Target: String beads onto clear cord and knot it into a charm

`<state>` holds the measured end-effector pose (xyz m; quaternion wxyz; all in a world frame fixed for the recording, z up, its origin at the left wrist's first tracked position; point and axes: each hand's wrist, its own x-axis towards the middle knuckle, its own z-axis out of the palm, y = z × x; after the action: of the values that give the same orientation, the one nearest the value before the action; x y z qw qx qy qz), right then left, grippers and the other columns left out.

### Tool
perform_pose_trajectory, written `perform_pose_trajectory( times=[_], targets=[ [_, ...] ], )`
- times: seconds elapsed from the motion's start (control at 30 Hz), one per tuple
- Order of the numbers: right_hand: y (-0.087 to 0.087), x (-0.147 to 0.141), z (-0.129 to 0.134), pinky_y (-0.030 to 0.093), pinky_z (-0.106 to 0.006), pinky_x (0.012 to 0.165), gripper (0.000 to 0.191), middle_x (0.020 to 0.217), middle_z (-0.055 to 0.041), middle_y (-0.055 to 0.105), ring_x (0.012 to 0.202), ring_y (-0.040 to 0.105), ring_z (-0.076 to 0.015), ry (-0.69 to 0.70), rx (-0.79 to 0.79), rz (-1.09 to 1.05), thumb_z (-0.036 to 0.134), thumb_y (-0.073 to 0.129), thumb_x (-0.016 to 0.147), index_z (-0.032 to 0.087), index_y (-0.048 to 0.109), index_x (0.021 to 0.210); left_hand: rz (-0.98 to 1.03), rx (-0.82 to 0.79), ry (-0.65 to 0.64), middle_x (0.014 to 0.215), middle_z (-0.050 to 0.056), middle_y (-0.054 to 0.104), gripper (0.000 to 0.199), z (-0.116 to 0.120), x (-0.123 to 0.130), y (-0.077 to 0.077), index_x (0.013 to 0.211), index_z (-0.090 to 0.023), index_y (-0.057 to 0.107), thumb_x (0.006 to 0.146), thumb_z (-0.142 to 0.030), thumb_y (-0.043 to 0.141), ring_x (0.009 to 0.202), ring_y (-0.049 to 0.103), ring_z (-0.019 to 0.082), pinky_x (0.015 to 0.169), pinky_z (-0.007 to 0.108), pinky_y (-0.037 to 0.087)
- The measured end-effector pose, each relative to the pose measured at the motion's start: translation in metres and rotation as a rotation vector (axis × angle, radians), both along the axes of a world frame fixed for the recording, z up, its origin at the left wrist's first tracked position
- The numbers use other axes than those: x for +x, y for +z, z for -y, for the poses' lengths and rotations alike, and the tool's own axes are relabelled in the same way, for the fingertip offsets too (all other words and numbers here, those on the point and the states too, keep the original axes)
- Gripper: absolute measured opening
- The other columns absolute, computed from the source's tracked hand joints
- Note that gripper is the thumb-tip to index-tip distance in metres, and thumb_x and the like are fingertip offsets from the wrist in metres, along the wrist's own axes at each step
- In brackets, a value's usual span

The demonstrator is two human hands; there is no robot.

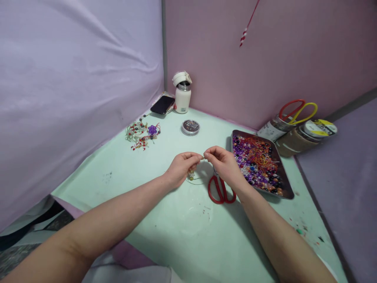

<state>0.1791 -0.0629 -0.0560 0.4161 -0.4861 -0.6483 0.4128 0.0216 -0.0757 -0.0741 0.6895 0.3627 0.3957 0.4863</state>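
Observation:
My left hand (182, 168) and my right hand (225, 165) meet fingertip to fingertip above the middle of the table. Each is closed in a pinch on a thin cord (196, 184), which loops down beneath them. Small yellowish and clear beads (191, 175) hang on it, just under my left fingers and partly covered by them. Red-handled scissors (216, 192) lie below my right hand, which hides their blades. To the right, close to my right wrist, a metal tray (287, 191) holds purple, clear, black and orange beads with tangled red and yellow cords.
Finished-looking beaded strings (141, 133) lie at the left. Behind are a round tin (191, 127), a phone (163, 105) and a white bottle (183, 99) with its lid up. Jars (272, 127), one with scissors, stand back right. Fabric walls enclose the pale green tabletop (176, 236).

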Motion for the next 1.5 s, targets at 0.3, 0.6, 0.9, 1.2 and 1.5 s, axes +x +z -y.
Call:
perform_pose_trajectory(
  times=[0.3,0.6,0.9,1.2,1.5],
  targets=[
    [0.001,-0.002,0.003,0.042,-0.028,0.066,0.014,0.074,0.0002,0.062,0.069,0.054,-0.0138,0.015,0.037,0.009,0.033,0.062,0.083,0.019,0.064,0.079,0.001,-0.062,-0.034,0.06,-0.003,0.047,0.019,0.0,0.001,0.001,0.068,-0.013,0.061,0.068,-0.028,0.072,0.05,0.033,0.004,0.048,0.021,0.023],
    [-0.003,-0.001,0.002,0.041,-0.027,0.066,0.015,0.074,0.0005,0.061,0.069,0.052,-0.0133,0.004,0.035,0.004,0.033,0.062,0.083,0.019,0.063,0.08,-0.006,-0.065,-0.066,0.058,-0.003,0.046,0.018,0.001,0.0,0.005,0.066,-0.013,0.059,0.069,-0.026,0.071,0.049,0.032,0.004,0.047,0.022,0.022],
    [-0.008,0.002,-0.003,0.044,-0.03,0.069,0.02,0.082,-0.0028,0.063,0.073,0.056,-0.0155,-0.007,0.055,0.061,0.035,0.049,0.091,0.02,0.058,0.1,0.083,-0.109,0.007,0.061,-0.003,0.048,0.022,-0.004,-0.002,0.005,0.063,-0.012,0.059,0.064,-0.026,0.076,0.05,0.033,0.003,0.046,0.02,0.024],
    [-0.019,0.008,-0.004,0.046,-0.035,0.075,0.016,0.103,-0.0087,0.057,0.085,0.056,-0.0198,0.113,0.574,0.503,0.022,0.051,0.09,0.023,0.059,0.104,0.239,-0.192,0.005,0.063,-0.003,0.049,0.021,-0.009,-0.005,0.001,0.066,-0.011,0.058,0.065,-0.021,0.076,0.05,0.032,0.002,0.046,0.017,0.025],
    [-0.021,0.004,0.002,0.046,-0.036,0.078,0.019,0.092,-0.0064,0.063,0.086,0.057,-0.0202,0.166,0.665,0.442,0.026,0.051,0.092,0.027,0.07,0.094,0.244,-0.178,0.032,0.059,-0.004,0.045,0.024,-0.007,-0.003,-0.001,0.063,-0.012,0.056,0.062,-0.023,0.078,0.051,0.033,0.003,0.046,0.017,0.025]
  ],
)
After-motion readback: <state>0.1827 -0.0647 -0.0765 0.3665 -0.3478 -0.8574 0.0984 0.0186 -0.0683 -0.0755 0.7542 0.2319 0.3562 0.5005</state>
